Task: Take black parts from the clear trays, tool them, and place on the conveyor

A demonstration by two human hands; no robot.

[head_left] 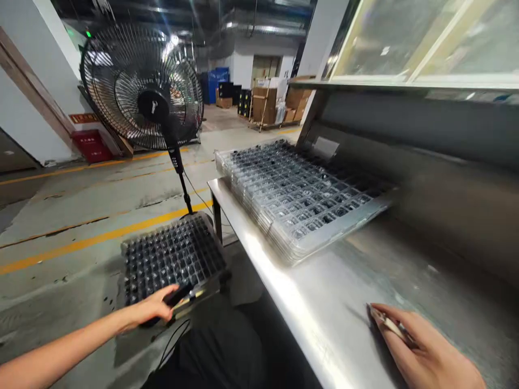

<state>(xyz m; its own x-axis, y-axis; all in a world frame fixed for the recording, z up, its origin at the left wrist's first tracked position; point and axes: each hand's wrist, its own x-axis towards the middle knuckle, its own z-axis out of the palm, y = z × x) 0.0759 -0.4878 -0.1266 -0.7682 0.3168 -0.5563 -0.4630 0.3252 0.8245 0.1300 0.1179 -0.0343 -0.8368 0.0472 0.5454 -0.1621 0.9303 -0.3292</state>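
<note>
left hand (156,308): lower left of the frame, reaching out over the low stack of black trays (172,258) beside the bench. Fingers are curled around a dark handheld gadget (175,296), looks like a scanner or tool with a cord (172,339) trailing back from it, can't say which tbh.

right hand (421,346): bottom right, lying flat on the steel table (308,302), fingers mostly straight with a thin pale strip-like thing (390,323) under the fingertips. Whether it's pinched or just pressed down, can't tell.

clear tray stack (300,197): middle of the frame, sitting on the table at an angle, its lower left corner right at the table edge.

risk 1: that clear stack looks easy to nudge off the edge if an arm brushes it, since it's already close to the lip.

risk 2: the cord dangles near the person's lap, so it could snag and yank the gadget.

risk 3: the black trays sit low and tilted at the lower left, so leaning on them might tip them.

fan (141,86): upper left, well apart from everything, not really a worry.
</note>
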